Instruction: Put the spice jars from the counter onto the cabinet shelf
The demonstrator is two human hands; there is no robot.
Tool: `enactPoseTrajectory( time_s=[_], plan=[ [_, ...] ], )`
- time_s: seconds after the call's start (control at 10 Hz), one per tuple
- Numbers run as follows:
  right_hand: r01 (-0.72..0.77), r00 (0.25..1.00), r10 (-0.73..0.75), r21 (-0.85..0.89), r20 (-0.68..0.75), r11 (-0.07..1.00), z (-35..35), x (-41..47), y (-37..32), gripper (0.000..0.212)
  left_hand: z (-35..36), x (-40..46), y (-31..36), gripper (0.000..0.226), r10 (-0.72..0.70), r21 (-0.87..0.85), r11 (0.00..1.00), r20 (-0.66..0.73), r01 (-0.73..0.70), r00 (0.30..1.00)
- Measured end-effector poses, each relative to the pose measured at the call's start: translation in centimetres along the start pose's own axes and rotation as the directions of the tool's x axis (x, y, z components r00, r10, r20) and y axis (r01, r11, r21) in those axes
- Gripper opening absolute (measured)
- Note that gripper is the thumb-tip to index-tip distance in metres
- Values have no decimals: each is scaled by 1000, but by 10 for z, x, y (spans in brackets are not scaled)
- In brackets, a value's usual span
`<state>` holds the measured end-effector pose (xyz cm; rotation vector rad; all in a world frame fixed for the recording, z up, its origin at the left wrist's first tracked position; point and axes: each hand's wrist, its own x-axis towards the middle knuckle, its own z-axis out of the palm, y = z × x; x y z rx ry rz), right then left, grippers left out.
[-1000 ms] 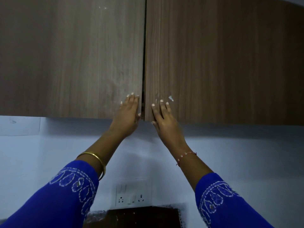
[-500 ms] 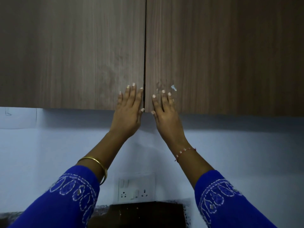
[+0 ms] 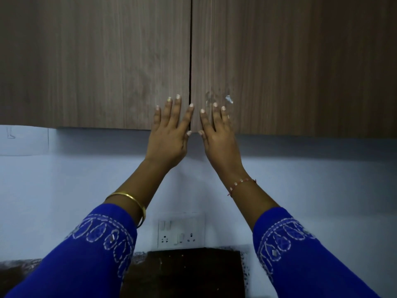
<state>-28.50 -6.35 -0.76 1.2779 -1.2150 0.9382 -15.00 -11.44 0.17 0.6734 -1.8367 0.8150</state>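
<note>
Pressing our left hand (image 3: pixel 169 136) flat on the left cabinet door (image 3: pixel 96 61); our right hand (image 3: pixel 219 138), fingers spread, is lying on the right cabinet door (image 3: pixel 290 61); both doors closed.

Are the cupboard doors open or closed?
Closed. The left door and right door sit flush with only a thin dark seam between. The left hand and right hand lie flat against them.

i'm seeing a dim, bluish feed with soft, grainy detail. the cabinet doors (image 3: pixel 96 61) darken toward the corners, the wall (image 3: pixel 322 179) carries a broad shadow band just under them, and the wide lens bows the cabinet's bottom edge. 1 small glare fleck (image 3: pixel 229 99) shines on the right door.
</note>
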Motion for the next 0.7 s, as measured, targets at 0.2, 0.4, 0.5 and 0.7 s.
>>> enactPoseTrajectory(
  time_s=[0.2, 0.4, 0.5, 0.7],
  plan=[
    [-53, 971, 55, -15, 233, 999, -24, 1, -9, 56, -23, 0, 3, 58, -15, -33, 999, 185, 22, 983],
    [-100, 901, 103, -30, 422, 995, -54, 6, -19, 64, -53, -7, 7, 57, -48, -113, 990, 293, 85, 955],
    [-107, 907, 121, -58, 403, 993, -63, -7, -23, 66, -60, -29, 5, 57, -57, -119, 989, 231, 86, 971],
    [-76, 926, 95, -67, 365, 995, -75, -37, -34, 65, -68, -64, -7, 56, -81, -111, 989, 136, 96, 987]
  ],
)
